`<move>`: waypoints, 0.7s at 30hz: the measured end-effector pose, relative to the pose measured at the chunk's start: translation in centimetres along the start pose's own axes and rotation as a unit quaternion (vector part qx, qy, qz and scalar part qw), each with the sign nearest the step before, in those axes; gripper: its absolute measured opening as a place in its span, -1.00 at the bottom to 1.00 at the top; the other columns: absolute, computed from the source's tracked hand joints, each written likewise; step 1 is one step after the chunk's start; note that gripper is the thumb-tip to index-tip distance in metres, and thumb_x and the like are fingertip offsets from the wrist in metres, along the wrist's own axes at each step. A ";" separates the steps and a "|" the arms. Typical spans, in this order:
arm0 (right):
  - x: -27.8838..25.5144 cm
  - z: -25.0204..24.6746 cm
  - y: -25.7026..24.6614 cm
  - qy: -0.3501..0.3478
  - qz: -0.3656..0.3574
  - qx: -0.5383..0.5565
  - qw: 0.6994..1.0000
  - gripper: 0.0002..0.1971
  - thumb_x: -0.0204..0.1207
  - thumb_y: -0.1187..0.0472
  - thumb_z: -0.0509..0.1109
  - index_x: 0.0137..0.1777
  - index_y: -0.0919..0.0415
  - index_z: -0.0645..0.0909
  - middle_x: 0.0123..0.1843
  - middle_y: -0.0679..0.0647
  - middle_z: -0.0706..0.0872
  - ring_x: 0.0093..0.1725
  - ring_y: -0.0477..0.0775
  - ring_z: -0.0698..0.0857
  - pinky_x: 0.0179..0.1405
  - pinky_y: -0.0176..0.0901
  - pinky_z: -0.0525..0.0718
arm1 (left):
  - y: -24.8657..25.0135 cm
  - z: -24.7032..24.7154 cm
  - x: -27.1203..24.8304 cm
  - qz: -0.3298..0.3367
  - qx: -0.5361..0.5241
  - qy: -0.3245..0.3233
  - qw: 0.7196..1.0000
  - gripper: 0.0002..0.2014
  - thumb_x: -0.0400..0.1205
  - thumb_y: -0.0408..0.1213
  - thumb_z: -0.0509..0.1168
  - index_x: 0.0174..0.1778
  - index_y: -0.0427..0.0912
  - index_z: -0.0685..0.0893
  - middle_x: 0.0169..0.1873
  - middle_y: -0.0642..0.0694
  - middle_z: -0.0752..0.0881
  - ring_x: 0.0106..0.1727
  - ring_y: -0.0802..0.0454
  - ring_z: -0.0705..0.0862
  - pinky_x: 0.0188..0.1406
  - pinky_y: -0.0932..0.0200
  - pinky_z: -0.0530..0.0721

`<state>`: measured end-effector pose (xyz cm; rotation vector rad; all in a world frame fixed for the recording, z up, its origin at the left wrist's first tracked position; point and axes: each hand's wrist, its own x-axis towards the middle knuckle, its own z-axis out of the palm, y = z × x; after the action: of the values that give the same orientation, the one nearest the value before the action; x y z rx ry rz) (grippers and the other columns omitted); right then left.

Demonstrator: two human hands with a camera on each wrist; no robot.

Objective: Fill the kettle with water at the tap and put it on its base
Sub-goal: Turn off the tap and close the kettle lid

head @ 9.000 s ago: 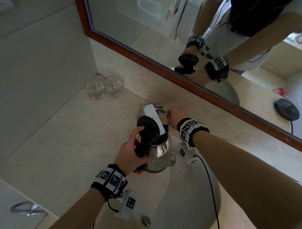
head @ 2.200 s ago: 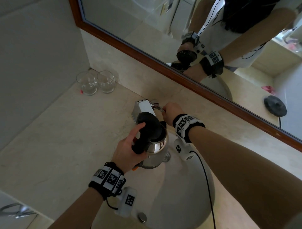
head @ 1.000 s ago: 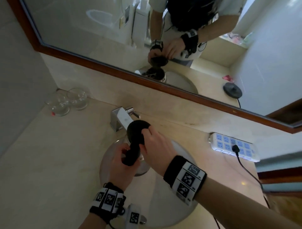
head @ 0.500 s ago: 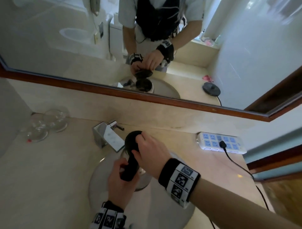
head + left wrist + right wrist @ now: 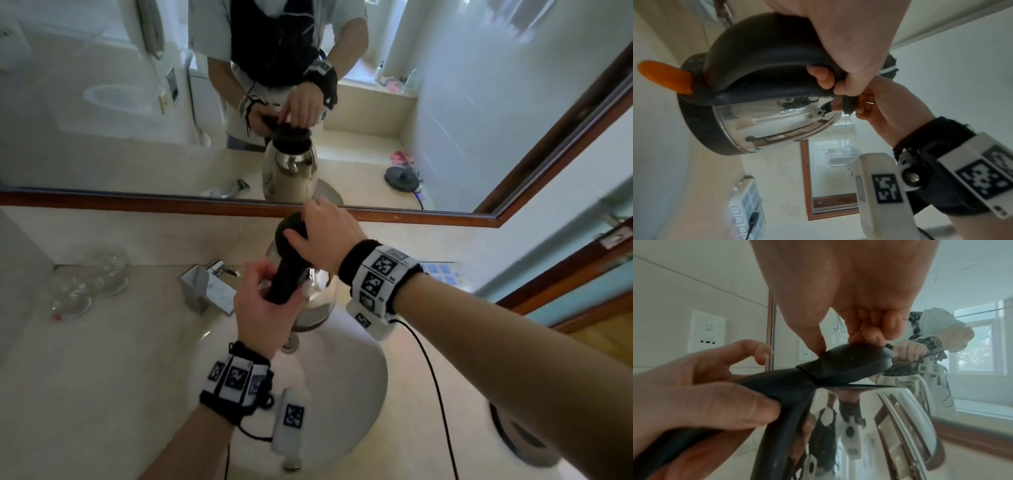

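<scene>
A steel kettle (image 5: 320,294) with a black handle and lid hangs upright over the sink (image 5: 342,383), just right of the square chrome tap (image 5: 209,289). My left hand (image 5: 260,303) grips the handle (image 5: 777,386). My right hand (image 5: 318,233) sits on top, thumb and fingertips pinching the black lid (image 5: 855,363), which stands slightly ajar. From the left wrist, the kettle (image 5: 777,123) shows its orange switch (image 5: 666,79), with the left hand (image 5: 849,40) wrapped round the handle. The round black base shows in the mirror (image 5: 400,178). Water level is hidden.
Two clear glasses (image 5: 102,277) stand at the back left of the beige counter. A white power strip (image 5: 440,270) lies by the wall behind my right wrist. The wood-framed mirror (image 5: 171,202) runs along the back. A blurred dark round thing (image 5: 513,442) sits at bottom right.
My right hand left the tap lever and went to the kettle lid, folding it down. The left hand lifted the kettle away from the spout, up and to the right.
</scene>
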<state>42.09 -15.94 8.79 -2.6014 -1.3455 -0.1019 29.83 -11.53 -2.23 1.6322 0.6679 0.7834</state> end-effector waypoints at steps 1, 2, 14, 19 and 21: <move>0.3 -0.7 0.1 0.007 0.005 -0.005 1.000 -0.62 0.56 -0.09 0.28 0.09 0.27 0.54 0.08 0.18 0.66 0.01 0.22 0.69 -0.05 -0.01 0.65 | 1.1 0.0 0.2 0.011 0.004 0.005 1.000 -0.58 0.23 0.02 0.53 -0.17 0.31 0.42 -0.29 -0.24 0.71 -0.44 -0.30 0.71 -0.55 -0.22 0.71; 0.5 -1.3 0.1 0.015 0.009 -0.007 1.000 -0.61 0.56 -0.09 0.28 0.09 0.27 0.55 0.06 0.18 0.66 -0.02 0.20 0.68 -0.06 -0.02 0.64 | 2.0 -0.1 0.4 0.022 0.008 0.008 1.000 -0.58 0.25 -0.01 0.54 -0.18 0.31 0.41 -0.28 -0.21 0.72 -0.41 -0.26 0.73 -0.49 -0.21 0.73; 0.2 -5.1 0.9 0.066 0.027 0.057 0.996 -0.69 0.58 -0.03 0.32 -0.01 0.26 0.65 -0.14 0.01 0.53 -0.15 0.01 0.50 -0.12 -0.22 0.42 | 6.2 -0.2 1.6 0.125 -0.002 0.024 0.992 -0.50 0.30 -0.29 0.60 -0.26 0.24 0.38 -0.34 0.28 0.59 -0.43 -0.13 0.68 -0.46 -0.15 0.76; -1.1 -5.0 2.0 0.007 0.045 0.062 0.997 -0.73 0.61 0.06 0.29 0.07 0.23 0.70 -0.06 0.04 0.55 -0.03 0.09 0.61 -0.05 -0.21 0.50 | 5.8 0.1 0.7 0.131 0.011 0.020 0.991 -0.48 0.30 -0.35 0.62 -0.27 0.17 0.37 -0.43 0.24 0.57 -0.48 0.11 0.58 -0.49 0.05 0.70; -3.1 -4.8 1.6 0.100 0.039 0.104 0.989 -0.81 0.55 0.16 0.36 0.05 0.23 0.69 -0.03 0.03 0.52 -0.13 0.00 0.56 -0.07 -0.33 0.53 | 5.8 0.0 0.8 0.130 0.009 0.021 0.991 -0.47 0.30 -0.34 0.63 -0.29 0.22 0.39 -0.40 0.31 0.60 -0.47 0.08 0.61 -0.46 -0.06 0.74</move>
<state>41.80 -20.33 12.73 -2.3933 -1.1216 -0.1937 30.43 -12.00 3.55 1.7444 0.4985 1.0041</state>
